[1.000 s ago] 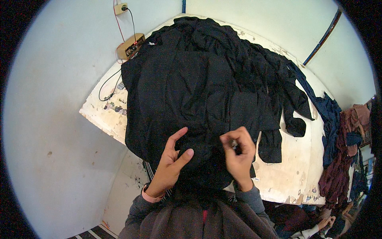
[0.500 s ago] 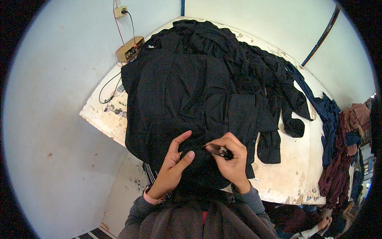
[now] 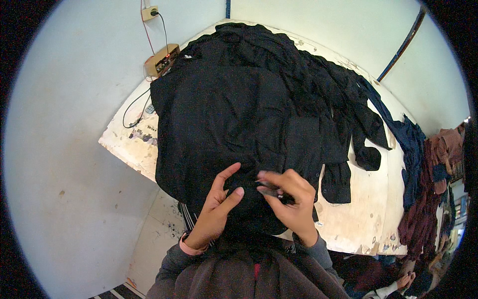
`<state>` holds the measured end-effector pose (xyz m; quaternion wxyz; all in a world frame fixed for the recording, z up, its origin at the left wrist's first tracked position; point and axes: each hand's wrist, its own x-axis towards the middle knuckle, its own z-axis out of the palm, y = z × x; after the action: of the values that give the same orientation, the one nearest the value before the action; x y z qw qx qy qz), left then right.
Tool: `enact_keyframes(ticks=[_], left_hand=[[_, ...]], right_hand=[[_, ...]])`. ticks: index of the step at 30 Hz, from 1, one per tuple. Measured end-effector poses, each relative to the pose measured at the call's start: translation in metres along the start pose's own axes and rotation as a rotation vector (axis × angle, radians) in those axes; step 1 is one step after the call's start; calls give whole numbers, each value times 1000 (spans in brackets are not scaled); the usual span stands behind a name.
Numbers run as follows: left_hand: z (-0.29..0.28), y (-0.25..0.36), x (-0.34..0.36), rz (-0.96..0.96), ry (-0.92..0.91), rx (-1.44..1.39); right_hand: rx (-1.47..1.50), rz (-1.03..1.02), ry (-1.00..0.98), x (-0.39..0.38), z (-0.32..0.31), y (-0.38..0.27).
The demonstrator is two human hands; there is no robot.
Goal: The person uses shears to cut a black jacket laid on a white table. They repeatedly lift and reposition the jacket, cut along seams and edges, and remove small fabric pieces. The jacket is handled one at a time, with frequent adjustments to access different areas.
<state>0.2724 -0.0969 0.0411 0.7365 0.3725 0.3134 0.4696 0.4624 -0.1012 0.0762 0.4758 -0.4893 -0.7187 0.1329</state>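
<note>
Black garments (image 3: 214,114), apparently shirts, lie heaped over the table, with cuffs and buttons showing along the right side. My left hand (image 3: 214,209) rests at the near part of the black cloth, thumb and forefinger spread apart; its other fingers are partly hidden. In my right hand (image 3: 294,199) is a small dark tool (image 3: 276,193), which looks like thread snips. Its tip points left, toward the gap between my left thumb and forefinger. Motion blurs the right fingertips, and whether the tool touches the cloth cannot be made out.
The worn white table (image 3: 348,229) shows at the right and left. At its far left stands a small brown box (image 3: 163,61) with wires running to a wall socket (image 3: 150,13). Navy and maroon clothes (image 3: 418,219) hang over the right edge. Another person's hand (image 3: 406,280) appears lower right.
My right hand has moved slightly right with the tool, and its fingers have shifted around it. My left hand stays nearly where it was.
</note>
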Motion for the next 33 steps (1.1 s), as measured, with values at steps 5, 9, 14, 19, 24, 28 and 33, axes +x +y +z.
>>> enact_keyframes(ticks=[5, 9, 14, 19, 24, 28, 33], left_hand=[[3, 0, 0, -67, 7, -178], [1, -3, 0, -83, 17, -266], [4, 3, 3, -78, 54, -322], [3, 0, -1, -99, 9, -223], [4, -1, 0, -108, 29, -323], [-6, -6, 1, -72, 81, -268], [-4, 2, 1, -76, 59, -244]], right_hand=[[-556, -320, -2, -5, 2, -4], [-238, -187, -72, -3, -1, -3], [146, -37, -75, -11, -9, 1], [-226, -150, -27, -1, -8, -4], [-509, -401, -50, -8, -2, -1], [-261, -202, -14, -1, -4, -10], [-420, -273, -27, 8, -21, 6]])
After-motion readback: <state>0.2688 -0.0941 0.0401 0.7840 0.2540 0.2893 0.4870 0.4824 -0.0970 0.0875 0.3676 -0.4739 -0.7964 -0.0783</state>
